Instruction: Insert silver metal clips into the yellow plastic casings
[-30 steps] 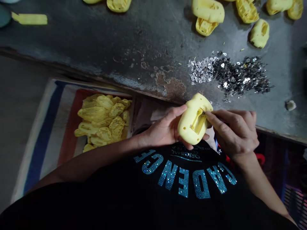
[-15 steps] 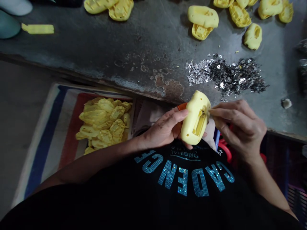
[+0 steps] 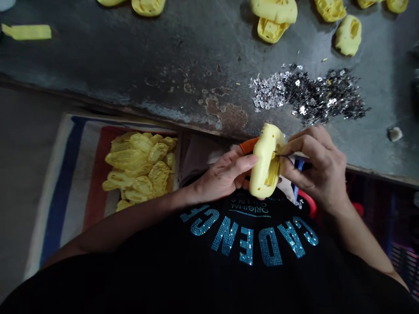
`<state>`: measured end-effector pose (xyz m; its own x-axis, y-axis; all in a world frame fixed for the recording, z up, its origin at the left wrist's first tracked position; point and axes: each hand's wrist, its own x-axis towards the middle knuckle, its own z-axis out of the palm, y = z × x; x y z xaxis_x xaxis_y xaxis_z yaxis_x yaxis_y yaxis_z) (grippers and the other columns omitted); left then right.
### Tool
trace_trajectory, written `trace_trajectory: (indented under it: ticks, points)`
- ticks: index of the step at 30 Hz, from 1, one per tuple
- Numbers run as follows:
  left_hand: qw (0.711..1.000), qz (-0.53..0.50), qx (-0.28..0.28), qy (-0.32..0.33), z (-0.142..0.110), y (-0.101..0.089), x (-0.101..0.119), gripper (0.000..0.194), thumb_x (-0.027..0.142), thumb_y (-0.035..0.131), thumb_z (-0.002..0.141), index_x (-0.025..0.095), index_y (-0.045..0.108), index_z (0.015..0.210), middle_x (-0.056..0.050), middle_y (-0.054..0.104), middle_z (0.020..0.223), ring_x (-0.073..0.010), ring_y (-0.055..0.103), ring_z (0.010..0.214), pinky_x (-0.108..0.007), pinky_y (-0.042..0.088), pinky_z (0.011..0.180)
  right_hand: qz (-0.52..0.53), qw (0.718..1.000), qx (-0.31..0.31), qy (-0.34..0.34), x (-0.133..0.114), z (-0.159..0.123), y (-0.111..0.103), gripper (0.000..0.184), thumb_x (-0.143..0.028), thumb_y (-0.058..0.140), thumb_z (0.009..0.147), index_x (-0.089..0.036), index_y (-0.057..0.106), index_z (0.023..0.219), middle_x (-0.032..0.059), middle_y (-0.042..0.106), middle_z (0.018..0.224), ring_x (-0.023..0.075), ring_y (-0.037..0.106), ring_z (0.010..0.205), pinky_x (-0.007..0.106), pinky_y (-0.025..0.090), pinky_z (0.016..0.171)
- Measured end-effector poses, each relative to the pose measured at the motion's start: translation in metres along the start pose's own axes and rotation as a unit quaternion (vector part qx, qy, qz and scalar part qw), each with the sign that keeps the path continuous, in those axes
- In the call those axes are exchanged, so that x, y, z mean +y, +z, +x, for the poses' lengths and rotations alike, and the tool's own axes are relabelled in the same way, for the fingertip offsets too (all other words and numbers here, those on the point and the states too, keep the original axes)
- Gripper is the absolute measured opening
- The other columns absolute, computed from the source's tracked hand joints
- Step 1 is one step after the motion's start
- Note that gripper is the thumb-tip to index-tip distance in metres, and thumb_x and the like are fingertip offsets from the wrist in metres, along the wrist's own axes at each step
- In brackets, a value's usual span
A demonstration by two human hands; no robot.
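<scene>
My left hand is wrapped round a yellow plastic casing, thumb on its near face and an orange cover on one finger. The casing stands upright and slightly tilted, its long open slot turned toward my right hand. Thumb and fingers of that hand pinch a small dark metal piece at the upper end of the slot; most of it is hidden. On the bench just beyond lies a heap of small shiny metal pieces.
The grey metal bench bears more yellow casings, such as a single shell, and a yellow strip. Below its edge at left, a striped sack surrounds a pile of yellow shells. A small whitish lump lies at right.
The casing has turned so its slot faces more to the right. My right hand has moved left, its fingertips now at the slot. The view has shifted slightly.
</scene>
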<state>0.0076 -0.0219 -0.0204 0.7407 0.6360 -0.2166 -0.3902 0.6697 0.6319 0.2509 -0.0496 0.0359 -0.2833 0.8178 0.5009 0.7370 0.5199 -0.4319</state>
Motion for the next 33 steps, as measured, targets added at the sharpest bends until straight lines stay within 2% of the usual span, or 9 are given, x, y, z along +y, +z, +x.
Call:
trace_trajectory:
  ticks: [4, 7, 11, 17, 21, 25, 28, 30, 33]
  points:
    - [1.0, -0.023, 0.001, -0.01, 0.003, -0.001, 0.0, 0.058, 0.057, 0.09, 0.105, 0.03, 0.079, 0.155, -0.007, 0.089, 0.14, -0.0263, 0.091, 0.113, -0.034, 0.077, 0.093, 0.074, 0.995, 0.028, 0.06, -0.001, -0.005, 0.005, 0.011, -0.023, 0.076, 0.105, -0.029, 0.069, 0.1, 0.003, 0.077, 0.092, 0.0246, 0.073, 0.084, 0.041, 0.056, 0.07]
    - [1.0, -0.011, 0.012, -0.006, 0.003, 0.0, 0.001, 0.06, 0.056, 0.093, 0.103, 0.033, 0.078, 0.157, -0.005, 0.09, 0.137, -0.0237, 0.091, 0.111, -0.029, 0.076, 0.088, 0.073, 0.994, 0.046, 0.061, -0.001, -0.007, 0.007, 0.011, -0.022, 0.078, 0.105, -0.028, 0.071, 0.1, 0.0028, 0.078, 0.092, 0.0243, 0.074, 0.084, 0.041, 0.058, 0.073]
    - [1.0, 0.012, 0.018, -0.004, 0.001, 0.0, 0.001, 0.061, 0.055, 0.094, 0.103, 0.034, 0.078, 0.158, -0.005, 0.09, 0.136, -0.0217, 0.091, 0.107, -0.025, 0.074, 0.083, 0.046, 0.997, 0.039, 0.052, -0.001, -0.007, 0.007, 0.013, -0.02, 0.082, 0.104, -0.029, 0.073, 0.103, 0.0028, 0.078, 0.094, 0.0239, 0.074, 0.085, 0.04, 0.059, 0.073]
    - [0.999, -0.037, -0.017, -0.011, 0.004, -0.002, 0.002, 0.054, 0.059, 0.085, 0.109, 0.03, 0.076, 0.153, -0.01, 0.088, 0.143, -0.0314, 0.092, 0.114, -0.034, 0.078, 0.078, 0.047, 0.996, 0.052, 0.046, -0.005, -0.008, 0.004, 0.015, -0.015, 0.081, 0.108, -0.029, 0.08, 0.112, 0.0044, 0.082, 0.1, 0.0248, 0.078, 0.089, 0.04, 0.064, 0.074]
    - [0.995, -0.059, -0.06, -0.051, 0.007, -0.002, 0.006, 0.06, 0.067, 0.078, 0.111, 0.027, 0.073, 0.155, -0.017, 0.087, 0.143, -0.0392, 0.093, 0.113, -0.037, 0.078, 0.068, -0.02, 0.996, 0.079, 0.037, -0.008, -0.016, 0.002, 0.024, -0.012, 0.081, 0.108, -0.032, 0.085, 0.121, 0.0047, 0.085, 0.108, 0.0247, 0.082, 0.093, 0.042, 0.066, 0.079]
    - [0.993, -0.065, -0.076, -0.057, 0.008, -0.001, 0.008, 0.067, 0.07, 0.074, 0.112, 0.024, 0.071, 0.16, -0.02, 0.083, 0.153, -0.0431, 0.091, 0.12, -0.038, 0.078, 0.067, -0.081, 0.994, 0.072, -0.013, -0.007, -0.026, 0.006, 0.035, -0.012, 0.078, 0.111, -0.034, 0.083, 0.136, 0.0055, 0.087, 0.117, 0.0239, 0.08, 0.092, 0.043, 0.061, 0.078]
    - [0.995, -0.057, -0.073, -0.048, 0.006, 0.001, 0.008, 0.068, 0.07, 0.074, 0.111, 0.024, 0.071, 0.161, -0.02, 0.084, 0.15, -0.0432, 0.091, 0.122, -0.038, 0.078, 0.068, -0.112, 0.99, 0.07, -0.05, -0.005, -0.03, 0.008, 0.038, -0.01, 0.075, 0.111, -0.032, 0.083, 0.141, 0.0065, 0.089, 0.118, 0.0239, 0.077, 0.088, 0.045, 0.055, 0.077]
    - [0.996, -0.044, -0.064, -0.037, 0.005, 0.003, 0.009, 0.066, 0.07, 0.076, 0.111, 0.024, 0.072, 0.157, -0.019, 0.086, 0.144, -0.0413, 0.091, 0.119, -0.038, 0.078, 0.068, -0.096, 0.992, 0.065, -0.053, -0.006, -0.03, 0.007, 0.037, -0.01, 0.075, 0.111, -0.032, 0.083, 0.14, 0.0063, 0.089, 0.117, 0.024, 0.077, 0.088, 0.045, 0.055, 0.076]
    - [0.998, -0.015, -0.049, -0.024, 0.002, 0.004, 0.009, 0.063, 0.068, 0.082, 0.109, 0.028, 0.072, 0.157, -0.015, 0.086, 0.144, -0.0371, 0.092, 0.111, -0.039, 0.078, 0.069, 0.008, 0.999, 0.05, 0.015, -0.005, -0.023, 0.001, 0.033, -0.014, 0.078, 0.11, -0.035, 0.085, 0.135, 0.0055, 0.086, 0.115, 0.0255, 0.08, 0.096, 0.045, 0.063, 0.081]
